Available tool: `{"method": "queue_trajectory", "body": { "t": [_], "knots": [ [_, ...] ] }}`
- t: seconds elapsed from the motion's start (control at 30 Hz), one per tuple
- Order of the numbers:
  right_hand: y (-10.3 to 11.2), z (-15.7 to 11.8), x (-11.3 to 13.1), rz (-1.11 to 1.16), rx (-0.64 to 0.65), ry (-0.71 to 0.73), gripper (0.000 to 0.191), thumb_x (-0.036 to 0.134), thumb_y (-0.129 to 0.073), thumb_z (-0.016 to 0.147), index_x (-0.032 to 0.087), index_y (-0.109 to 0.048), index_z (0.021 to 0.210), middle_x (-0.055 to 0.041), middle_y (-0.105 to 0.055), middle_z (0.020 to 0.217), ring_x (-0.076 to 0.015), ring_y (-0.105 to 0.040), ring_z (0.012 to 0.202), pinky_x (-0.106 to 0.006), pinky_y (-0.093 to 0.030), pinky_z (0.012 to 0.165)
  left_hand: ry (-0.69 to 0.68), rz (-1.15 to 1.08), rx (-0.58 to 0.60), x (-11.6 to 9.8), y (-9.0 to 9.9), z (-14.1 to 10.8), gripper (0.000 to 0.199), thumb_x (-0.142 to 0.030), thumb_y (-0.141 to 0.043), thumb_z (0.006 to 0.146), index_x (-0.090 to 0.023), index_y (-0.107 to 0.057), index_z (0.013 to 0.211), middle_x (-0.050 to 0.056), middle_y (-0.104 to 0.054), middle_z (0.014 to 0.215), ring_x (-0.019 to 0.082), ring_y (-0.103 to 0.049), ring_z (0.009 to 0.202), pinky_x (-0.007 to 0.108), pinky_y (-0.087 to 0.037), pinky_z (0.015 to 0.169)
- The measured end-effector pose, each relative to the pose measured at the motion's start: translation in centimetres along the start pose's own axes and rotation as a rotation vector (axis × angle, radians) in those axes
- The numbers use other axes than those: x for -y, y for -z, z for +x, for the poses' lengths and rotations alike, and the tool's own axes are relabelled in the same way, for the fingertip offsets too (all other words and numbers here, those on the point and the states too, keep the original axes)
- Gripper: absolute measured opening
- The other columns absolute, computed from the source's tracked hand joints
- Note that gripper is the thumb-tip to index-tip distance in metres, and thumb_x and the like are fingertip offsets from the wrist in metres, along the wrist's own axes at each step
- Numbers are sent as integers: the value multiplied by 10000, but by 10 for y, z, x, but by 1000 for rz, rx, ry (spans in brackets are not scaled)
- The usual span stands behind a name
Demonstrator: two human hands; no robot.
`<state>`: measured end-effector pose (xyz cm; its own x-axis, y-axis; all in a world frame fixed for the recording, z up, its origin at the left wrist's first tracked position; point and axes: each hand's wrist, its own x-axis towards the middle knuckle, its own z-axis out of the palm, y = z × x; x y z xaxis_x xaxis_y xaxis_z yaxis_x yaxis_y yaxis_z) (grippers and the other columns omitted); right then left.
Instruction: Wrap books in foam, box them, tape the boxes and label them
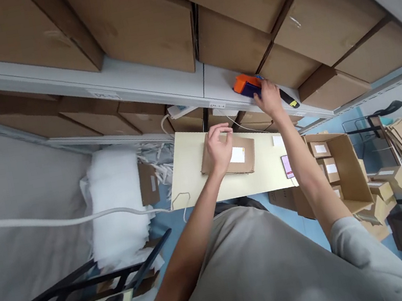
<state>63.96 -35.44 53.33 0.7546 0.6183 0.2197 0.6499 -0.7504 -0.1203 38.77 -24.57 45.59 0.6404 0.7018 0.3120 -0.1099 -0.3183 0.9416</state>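
A closed cardboard box (244,149) with a white label lies on the narrow cream table (189,152). Over its left part is my left hand (221,148), fingers curved and apart, holding nothing. My right hand (268,97) reaches up to the grey shelf (220,84), its fingers at an orange and dark blue tool (246,85) that looks like a tape dispenser. Whether those fingers grip the tool is hard to make out. A black and yellow cutter (289,98) lies just right of that hand.
Large cartons (139,21) fill the shelf above. A phone (287,166) lies at the table's right. Beyond stands an open carton (345,161) with small labelled boxes. White foam wrap (116,201) stands left, and a white cable (81,219) crosses there.
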Motion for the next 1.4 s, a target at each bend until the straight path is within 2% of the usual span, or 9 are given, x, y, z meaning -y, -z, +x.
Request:
{"method": "queue_trajectory", "body": {
  "t": [0.1,0.2,0.33,0.57,0.77,0.97,1.07,1.23,1.4],
  "knots": [
    [-10,21,-7,6,89,10,482,342,-546,1077,7,-557,1422,-378,-691,1420,-490,-640,1370,-759,-428,1210,22,-18,-10,-2,5,-20,97,-266,-664,1038,-251,-759,1036,85,-816,1155,248,-777,1178,451,-614,1127],
    [-15,8,-17,143,44,80,521,498,-537,1125,77,-567,1429,-309,-721,1388,-470,-666,1338,-717,-482,1188,58,-67,-52,5,5,-45,76,-265,-699,1007,-246,-766,977,72,-818,1084,245,-789,1112,443,-635,1067],
    [-26,-72,-18,587,17,155,604,723,-515,1118,207,-592,1424,-163,-760,1315,-348,-721,1251,-569,-555,1170,146,-99,-133,8,-16,-87,75,-237,-703,989,-238,-751,932,62,-820,1058,232,-796,1088,411,-648,1018],
    [-80,-254,-22,1274,404,-145,625,780,-724,977,218,-656,1242,-124,-805,1228,-270,-754,1179,-439,-597,1134,341,-41,-124,1,-78,-178,167,-378,-783,1002,-233,-761,1082,61,-833,1061,216,-807,997,393,-669,973],
    [-94,-312,-45,1376,527,-250,629,773,-790,932,226,-650,1210,-114,-824,1221,-260,-772,1177,-438,-611,1141,420,22,-107,1,-96,-234,330,-550,-811,999,-232,-791,1084,54,-818,1032,206,-787,948,376,-661,926],
    [-83,-326,-57,1431,648,-159,695,825,-734,955,235,-651,1313,-129,-841,1296,-285,-805,1208,-485,-644,1139,358,52,35,-8,-94,-248,325,-544,-749,1052,-229,-822,1083,79,-817,1102,218,-771,998,379,-647,944],
    [-78,-328,-59,1347,624,-102,709,852,-680,975,224,-666,1304,-136,-851,1262,-298,-816,1174,-489,-651,1112,320,87,50,-15,-87,-247,321,-536,-760,1046,-236,-825,1140,86,-810,1133,220,-766,1018,388,-649,955],
    [-67,-328,-74,1103,558,0,638,784,-672,1024,233,-647,1345,-127,-837,1248,-298,-807,1122,-454,-650,1046,218,153,-54,-37,-68,-223,475,-568,-711,1071,-250,-735,1422,113,-762,1309,218,-740,1108,395,-641,1007],
    [-54,-322,-98,854,551,192,468,668,-633,1095,247,-636,1299,-120,-824,1163,-308,-784,1044,-447,-641,956,68,295,28,-59,-55,-189,362,-519,-704,1085,-263,-780,1329,85,-774,1240,258,-713,1165,453,-604,1076]
  ]
}}
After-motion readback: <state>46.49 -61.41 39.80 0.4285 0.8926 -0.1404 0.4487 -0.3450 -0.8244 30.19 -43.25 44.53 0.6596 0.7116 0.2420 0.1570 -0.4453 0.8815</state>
